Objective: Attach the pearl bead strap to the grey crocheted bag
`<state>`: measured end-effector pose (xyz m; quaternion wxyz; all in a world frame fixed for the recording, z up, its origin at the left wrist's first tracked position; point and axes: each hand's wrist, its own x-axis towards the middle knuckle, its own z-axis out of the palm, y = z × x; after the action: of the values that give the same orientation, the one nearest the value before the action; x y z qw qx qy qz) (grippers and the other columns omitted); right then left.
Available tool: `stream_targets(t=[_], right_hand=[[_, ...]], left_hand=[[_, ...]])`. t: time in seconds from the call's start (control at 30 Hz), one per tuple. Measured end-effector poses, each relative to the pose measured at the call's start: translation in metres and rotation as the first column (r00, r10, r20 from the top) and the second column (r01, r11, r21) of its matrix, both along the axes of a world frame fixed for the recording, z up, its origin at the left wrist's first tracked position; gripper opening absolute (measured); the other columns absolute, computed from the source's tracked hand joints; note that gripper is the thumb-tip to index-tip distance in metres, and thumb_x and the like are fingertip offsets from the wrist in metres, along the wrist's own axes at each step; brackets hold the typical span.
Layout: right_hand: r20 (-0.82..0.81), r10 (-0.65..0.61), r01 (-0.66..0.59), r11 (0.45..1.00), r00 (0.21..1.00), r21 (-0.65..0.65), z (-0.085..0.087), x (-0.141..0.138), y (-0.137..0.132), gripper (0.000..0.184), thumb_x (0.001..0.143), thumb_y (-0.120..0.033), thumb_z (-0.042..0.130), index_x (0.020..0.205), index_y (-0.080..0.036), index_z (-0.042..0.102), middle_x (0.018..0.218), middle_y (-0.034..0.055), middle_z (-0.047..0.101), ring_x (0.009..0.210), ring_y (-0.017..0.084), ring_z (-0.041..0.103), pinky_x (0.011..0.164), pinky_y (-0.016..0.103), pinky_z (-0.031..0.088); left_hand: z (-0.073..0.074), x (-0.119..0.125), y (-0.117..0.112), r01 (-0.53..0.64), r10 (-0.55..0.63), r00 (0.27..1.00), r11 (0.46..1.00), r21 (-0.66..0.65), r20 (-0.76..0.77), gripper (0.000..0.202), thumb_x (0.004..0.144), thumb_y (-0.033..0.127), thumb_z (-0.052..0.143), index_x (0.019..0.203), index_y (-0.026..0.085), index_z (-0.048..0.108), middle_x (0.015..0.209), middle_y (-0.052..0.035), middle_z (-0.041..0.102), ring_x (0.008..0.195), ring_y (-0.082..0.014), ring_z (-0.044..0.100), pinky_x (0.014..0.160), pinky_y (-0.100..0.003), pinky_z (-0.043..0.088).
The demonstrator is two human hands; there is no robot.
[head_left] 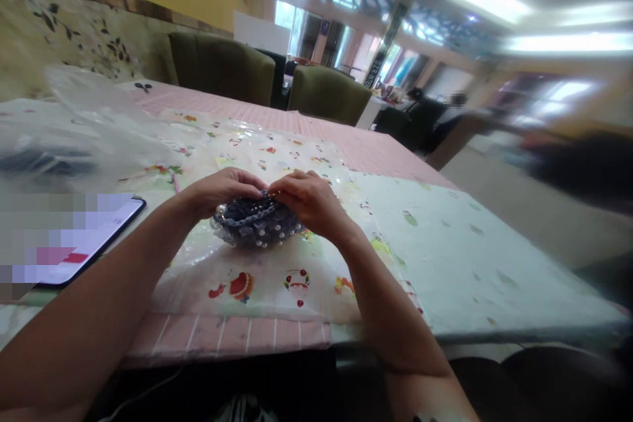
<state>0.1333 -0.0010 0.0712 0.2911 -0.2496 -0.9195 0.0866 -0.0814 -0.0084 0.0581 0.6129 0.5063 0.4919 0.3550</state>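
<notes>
Beaded pouch (257, 232) sits on the worktop (459, 257), straight in front of the person, its long axis running left to right. Beneath it lies a patterned plastic sheet (192, 293); the worktop's near edge is on the person's side, and its pale surface stretches away rightward. Leftward, room looks tighter: a crumpled clear bag (99, 105) lies farther back, a phone (116, 227) beside the left forearm. Left hand (222, 190) and right hand (309, 201) both reach the pouch's far rim, neither clearly nearer, its body below their fingers and toward the person. Both sets of fingers look clamped on that rim, tips nearly meeting, though the exact pinch is hidden from me.
</notes>
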Motion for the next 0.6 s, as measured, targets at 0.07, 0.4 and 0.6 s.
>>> stream_targets(t=[0.07,0.4,0.6], right_hand=[[0.035,0.014,-0.015,1.0,0.999,0.022,0.0,0.002,0.001,0.021,0.097,-0.023,0.047,0.099,-0.023,0.068,0.1,0.0024,0.071,0.096,0.015,0.062,0.092,0.032,0.038],[-0.025,-0.164,0.16,0.981,0.986,-0.114,0.014,0.004,-0.007,0.015,0.091,-0.022,0.05,0.101,-0.021,0.062,0.082,-0.0005,0.07,0.073,0.012,0.06,0.07,0.027,0.042],[0.079,-0.05,0.047,0.998,0.996,0.04,0.021,-0.006,-0.007,0.014,0.094,-0.022,0.046,0.094,-0.022,0.06,0.088,0.0008,0.068,0.083,0.014,0.06,0.083,0.031,0.041]], left_hand=[[-0.002,-0.002,0.002,-0.002,0.002,1.0,1.0,-0.019,0.024,0.016,0.061,0.018,0.074,0.076,0.018,0.076,0.067,-0.0023,0.072,0.056,-0.0117,0.063,0.053,-0.02,0.049],[0.0,0.0,-0.002,0.006,-0.006,1.0,1.0,0.002,0.015,0.02,0.061,0.019,0.074,0.08,0.017,0.076,0.069,-0.003,0.072,0.057,-0.0118,0.061,0.053,-0.02,0.046],[-0.002,-0.001,-0.002,0.064,-0.065,0.998,0.995,0.075,0.016,0.012,0.062,0.021,0.072,0.074,0.019,0.073,0.064,-0.0001,0.067,0.055,-0.0103,0.057,0.052,-0.02,0.043]])
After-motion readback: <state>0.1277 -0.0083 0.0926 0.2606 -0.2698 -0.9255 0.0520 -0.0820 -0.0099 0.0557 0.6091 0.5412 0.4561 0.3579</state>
